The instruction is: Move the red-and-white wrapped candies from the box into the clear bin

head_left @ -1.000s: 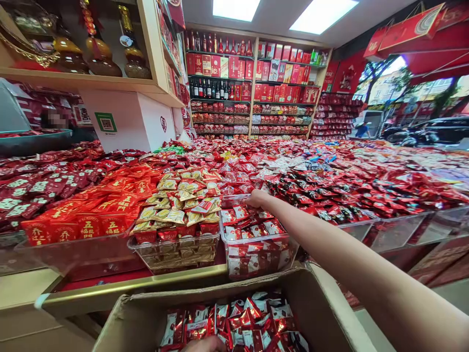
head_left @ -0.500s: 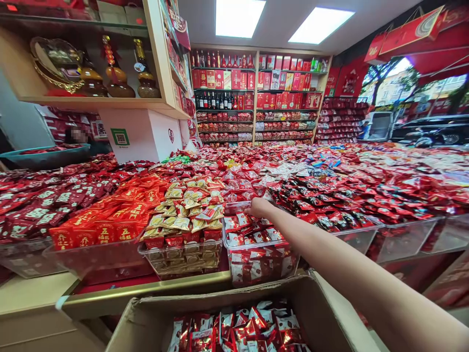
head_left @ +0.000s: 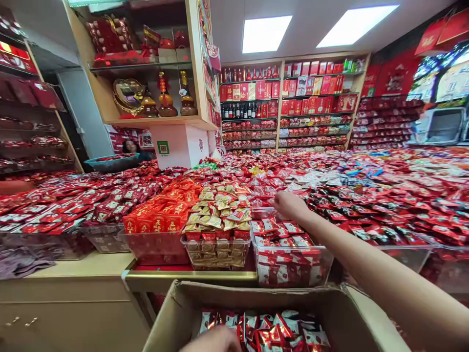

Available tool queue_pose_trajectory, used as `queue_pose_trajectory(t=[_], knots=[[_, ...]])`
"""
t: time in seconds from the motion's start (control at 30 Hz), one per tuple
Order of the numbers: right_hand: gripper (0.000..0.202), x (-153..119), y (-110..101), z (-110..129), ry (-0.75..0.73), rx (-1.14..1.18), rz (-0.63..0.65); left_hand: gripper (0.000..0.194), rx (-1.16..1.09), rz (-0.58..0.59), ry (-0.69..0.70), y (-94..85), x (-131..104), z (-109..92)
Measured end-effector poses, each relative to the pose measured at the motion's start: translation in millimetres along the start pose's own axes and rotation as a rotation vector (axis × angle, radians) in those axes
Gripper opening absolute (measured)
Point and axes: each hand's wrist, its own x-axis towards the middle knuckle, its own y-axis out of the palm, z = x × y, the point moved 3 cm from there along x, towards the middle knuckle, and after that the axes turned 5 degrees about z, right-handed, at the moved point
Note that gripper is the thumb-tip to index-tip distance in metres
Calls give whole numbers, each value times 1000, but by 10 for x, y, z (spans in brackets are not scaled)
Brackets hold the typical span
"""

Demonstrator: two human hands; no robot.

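My right hand (head_left: 292, 205) is at the back of a clear plastic bin (head_left: 293, 250) of small red-and-white wrapped packets. Its fingers are curled and closed, and whatever they hold is hidden behind the knuckles. Below, a cardboard box (head_left: 252, 287) with its top open contains more red-and-white packets (head_left: 269, 337) of the same look. My left hand (head_left: 217, 341) reaches over these from the bottom edge; it is blurred and its fingers are out of sight.
Beside the bin stand clear bins of gold-wrapped packets (head_left: 216, 217) and orange-red packets (head_left: 157, 217). Black-and-red packets (head_left: 351, 212) are heaped to the right. A wooden display cabinet (head_left: 142, 122) overhangs the left. Behind a teal basin (head_left: 112, 162), a person is partly visible.
The view has swung to the left, so things appear further right. My left hand has come into sight over the box. My right hand remains by the same bin, its fingers curled.
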Motion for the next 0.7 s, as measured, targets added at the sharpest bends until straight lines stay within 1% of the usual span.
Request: queue_pose_trajectory(t=[0.03,0.07,0.1,0.13,0.17,0.2,0.23,0.3,0.37,0.4,0.47,0.6,0.7], knots=[[31,-167,-98,75,-41,24,-36,9,-30,11,9,-34,2,-51],[32,-360,-169,159,-115,63,-57,17,-79,10,30,-65,-4,-116],[32,-577,-215,263,-286,212,-80,23,-139,-7,62,-93,-18,-192],[31,-797,-216,343,-398,345,-63,24,-221,-49,112,-121,-41,-278],[30,-1004,-170,401,-446,438,-19,25,-369,-113,199,-150,-71,-371],[30,-1188,-88,437,-449,513,20,25,-473,-149,231,-159,-100,-446],[30,-1338,29,457,-419,572,66,24,-545,-167,247,-150,-126,-512],[30,-1531,322,464,-337,715,179,24,-634,-184,251,-102,-159,-608],[31,-1593,609,461,-286,903,309,25,-673,-195,243,-34,-160,-652],[32,-1590,720,458,-273,989,354,27,-687,-207,241,-5,-152,-656],[32,-1553,859,446,-253,1111,391,30,-710,-224,232,37,-126,-637],[30,-1505,927,409,-189,1224,396,33,-714,-195,230,60,-84,-585],[29,-1503,945,384,-172,1185,374,30,-685,-181,222,67,-69,-581]])
